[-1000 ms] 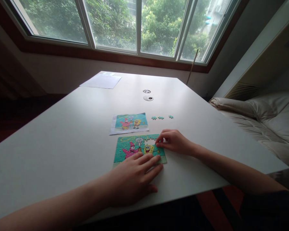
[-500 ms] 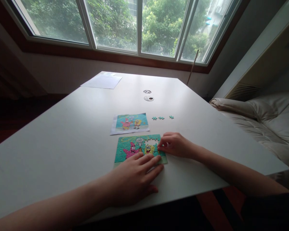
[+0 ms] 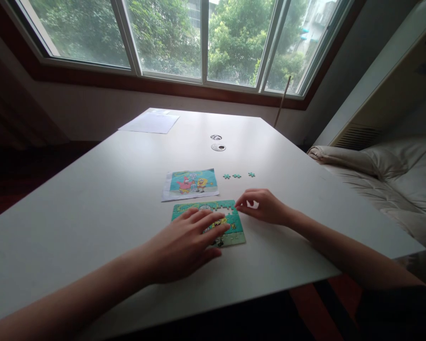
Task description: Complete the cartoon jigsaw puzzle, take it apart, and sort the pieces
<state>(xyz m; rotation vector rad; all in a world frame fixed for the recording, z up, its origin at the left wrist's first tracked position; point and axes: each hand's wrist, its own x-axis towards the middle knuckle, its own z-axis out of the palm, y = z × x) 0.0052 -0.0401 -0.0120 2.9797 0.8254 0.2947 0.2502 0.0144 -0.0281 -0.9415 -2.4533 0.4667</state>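
A jigsaw puzzle (image 3: 238,237) with cartoon figures lies on the white table, with a white gap near its upper right corner. Across its left and middle part spreads my left hand (image 3: 190,239), palm down, fingers stretched and apart, covering much of the picture. My right hand (image 3: 261,206) is at the puzzle's upper right edge, thumb and forefinger pinched together beside the gap. Whether a piece sits between those fingertips is too small to tell. Just behind the puzzle lies a printed picture sheet (image 3: 193,183) with the same figures.
Three loose puzzle pieces (image 3: 236,175) lie to the right of the picture sheet. Farther back are two round flat items (image 3: 218,147) and, at the far left corner, white paper (image 3: 151,121). A pale sofa (image 3: 376,175) stands to the right of the table (image 3: 92,203).
My left hand has shifted up and left over the puzzle, uncovering its lower right part. My right hand has moved slightly up toward the upper right corner, still pinched.
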